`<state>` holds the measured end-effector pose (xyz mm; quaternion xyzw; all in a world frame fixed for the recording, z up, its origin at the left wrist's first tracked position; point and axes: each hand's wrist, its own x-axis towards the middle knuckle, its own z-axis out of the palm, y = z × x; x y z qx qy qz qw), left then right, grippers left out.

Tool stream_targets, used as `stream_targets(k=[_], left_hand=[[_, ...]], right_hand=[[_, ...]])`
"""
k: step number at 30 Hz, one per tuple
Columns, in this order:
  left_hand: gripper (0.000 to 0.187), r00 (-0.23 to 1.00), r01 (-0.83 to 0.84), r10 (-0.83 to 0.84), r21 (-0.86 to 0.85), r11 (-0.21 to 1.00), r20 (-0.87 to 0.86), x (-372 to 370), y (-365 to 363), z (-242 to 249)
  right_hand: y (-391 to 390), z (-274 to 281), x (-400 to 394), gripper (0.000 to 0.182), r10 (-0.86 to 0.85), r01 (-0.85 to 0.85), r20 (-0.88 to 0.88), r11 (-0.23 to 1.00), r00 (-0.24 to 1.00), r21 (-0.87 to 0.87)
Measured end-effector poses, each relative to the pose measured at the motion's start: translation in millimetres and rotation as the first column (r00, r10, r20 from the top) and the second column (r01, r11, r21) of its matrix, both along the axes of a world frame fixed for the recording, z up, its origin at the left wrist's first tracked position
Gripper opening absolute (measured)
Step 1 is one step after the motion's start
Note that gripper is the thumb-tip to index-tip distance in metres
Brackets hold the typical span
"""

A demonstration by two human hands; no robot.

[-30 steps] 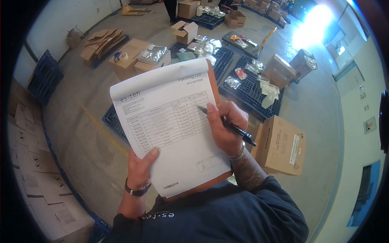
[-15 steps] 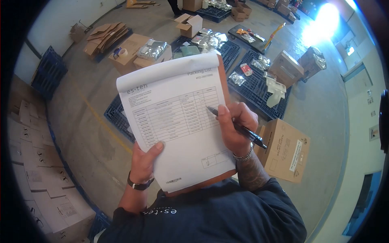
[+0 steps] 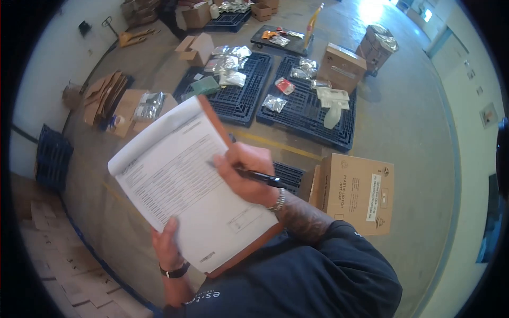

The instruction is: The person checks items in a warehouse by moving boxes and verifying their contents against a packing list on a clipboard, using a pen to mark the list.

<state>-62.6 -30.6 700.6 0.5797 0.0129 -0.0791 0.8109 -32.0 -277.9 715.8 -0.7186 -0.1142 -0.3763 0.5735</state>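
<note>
A brown clipboard [image 3: 214,120] with a printed packing list [image 3: 183,180] on it tilts to the left in front of my chest. My left hand [image 3: 167,248] grips its lower left edge, thumb on top of the paper and fingers hidden beneath. Over the right side of the sheet, my right hand [image 3: 250,172] is closed around a black pen [image 3: 264,179]. The pen's tip is blurred near the table printed on the page. The top sheets are folded back over the upper edge of the board.
A large cardboard box [image 3: 347,206] stands on the floor at the right. Beyond are blue pallets [image 3: 254,90] with silver packets, a flat trolley [image 3: 281,42] and flattened cardboard [image 3: 106,95]. Stacked cartons [image 3: 69,265] line the left. A person [image 3: 170,18] stands at the back.
The clipboard has swung left and tilted counterclockwise, with both hands moving along. My right hand with the pen has shifted left over the sheet. The camera view has turned to the right.
</note>
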Motion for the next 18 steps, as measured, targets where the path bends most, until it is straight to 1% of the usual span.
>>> stream_targets(k=[1,2,3,4,6,7,9,11,12,14,15,17,18], left_hand=[[0.049,0.999,-0.041,0.041,0.023,0.999,0.007,0.3,-8.1,0.2],[0.049,0.999,-0.036,0.035,0.035,0.999,0.013,3.9,-10.8,-1.0],[0.049,0.999,-0.041,0.043,0.062,0.997,-0.022,10.0,-11.3,-2.9],[0.048,0.997,-0.050,0.056,0.090,0.995,-0.057,18.0,-20.9,-11.2],[0.046,0.995,-0.082,0.090,0.143,0.986,-0.052,22.7,-24.4,-15.0],[0.045,0.994,-0.079,0.089,0.152,0.985,-0.057,23.5,-15.8,-13.7],[0.045,0.994,-0.086,0.095,0.157,0.984,-0.057,29.9,-20.3,-16.3],[0.044,0.997,-0.054,0.059,0.098,0.994,-0.048,36.3,-28.8,-19.8],[0.044,0.996,-0.067,0.073,0.104,0.992,-0.054,42.8,-34.8,-20.8],[0.042,0.995,-0.039,0.050,0.126,0.991,-0.085,55.5,-63.0,-19.0],[0.042,0.994,-0.058,0.068,0.121,0.991,-0.084,62.4,-72.8,-18.1],[0.041,0.997,0.076,-0.076,0.055,0.996,0.004,80.2,-93.6,-13.8],[0.041,0.997,0.079,-0.080,0.048,0.996,0.006,88.3,-106.1,-9.3]], right_hand=[[-5.9,-5.6,4.0,0.024,-0.009,0.009,0.009,1.000,1.000,0.013],[-7.5,-12.4,9.7,0.024,0.026,-0.021,-0.056,0.996,0.998,0.086],[-11.0,-17.7,15.6,0.024,0.070,-0.051,-0.116,0.986,0.991,0.159],[-25.3,-27.3,22.8,0.024,0.072,-0.053,-0.109,0.984,0.991,0.169],[-30.4,-32.3,27.7,0.029,0.131,-0.080,-0.211,0.969,0.969,0.232],[-23.5,-32.1,26.9,0.030,0.135,-0.086,-0.189,0.965,0.973,0.248],[-29.2,-53.3,28.6,0.029,0.124,-0.072,-0.194,0.964,0.973,0.254],[-40.1,-54.3,24.7,0.027,0.097,-0.035,-0.213,0.960,0.972,0.277],[-47.3,-55.4,26.4,0.027,0.112,-0.047,-0.219,0.958,0.969,0.282],[-69.8,-51.9,36.3,0.028,0.076,-0.022,-0.157,0.945,0.985,0.325],[-78.4,-49.1,41.7,0.028,0.094,-0.039,-0.156,0.946,0.983,0.320],[-96.2,-42.9,55.6,0.028,0.032,-0.012,-0.074,0.967,0.997,0.256],[-106.2,-40.9,65.1,0.028,0.028,-0.009,-0.073,0.969,0.997,0.249]])
